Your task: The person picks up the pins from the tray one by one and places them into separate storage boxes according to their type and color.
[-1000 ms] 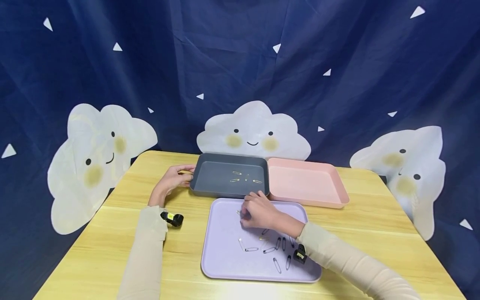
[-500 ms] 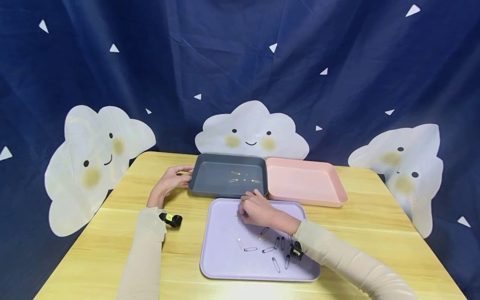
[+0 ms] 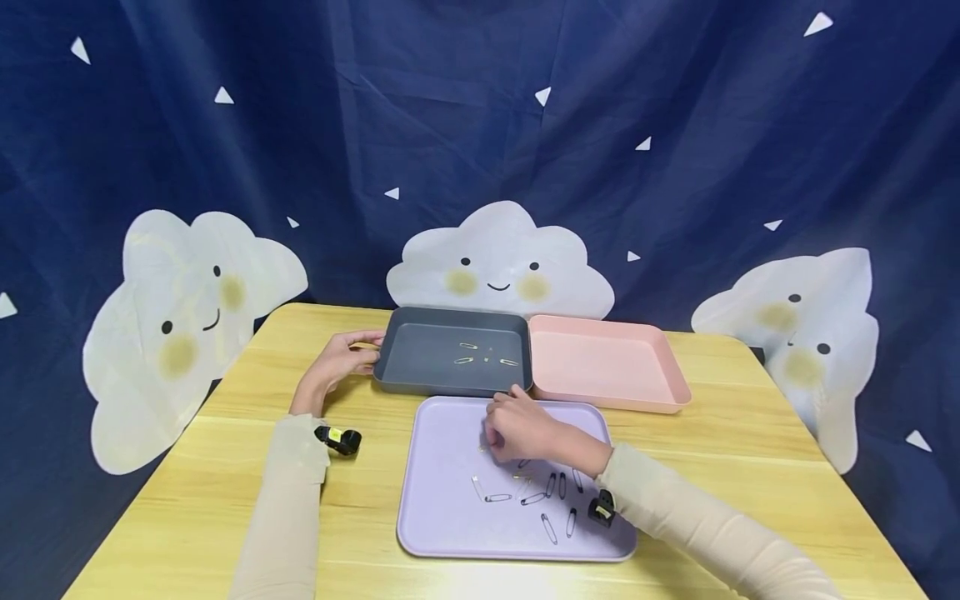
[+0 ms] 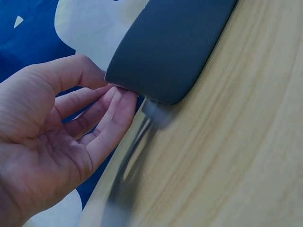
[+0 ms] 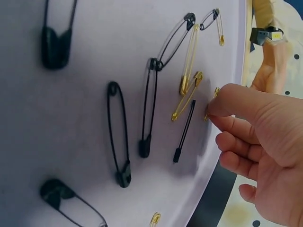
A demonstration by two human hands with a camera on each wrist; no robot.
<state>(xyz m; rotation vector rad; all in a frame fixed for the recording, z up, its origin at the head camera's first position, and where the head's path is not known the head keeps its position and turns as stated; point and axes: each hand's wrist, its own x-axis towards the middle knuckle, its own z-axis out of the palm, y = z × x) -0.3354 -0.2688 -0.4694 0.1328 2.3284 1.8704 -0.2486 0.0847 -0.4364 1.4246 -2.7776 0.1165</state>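
Observation:
My right hand (image 3: 521,427) is over the lilac tray (image 3: 442,533). In the right wrist view its thumb and index finger pinch a gold safety pin (image 5: 216,93), its other fingers curled. Several black safety pins (image 5: 119,137) lie on the tray near it, with a few gold ones (image 5: 191,56) among them. At the left end of the dark grey tray (image 3: 408,354), my left hand (image 3: 339,360) grips the wall with its fingertips, as the left wrist view shows. Gold safety pins (image 3: 464,361) lie inside that grey tray, on its right half.
A pink tray (image 3: 600,367) stands right of the grey tray, their sides close together. Both sit behind the lilac tray on a wooden table (image 3: 367,517). A dark blue curtain (image 3: 465,108) with white clouds hangs behind the table.
The right hand has shifted a little over the lilac tray's far part, keeping a gold pin at its fingertips. My left hand stays at the grey tray. The head view has drifted slightly.

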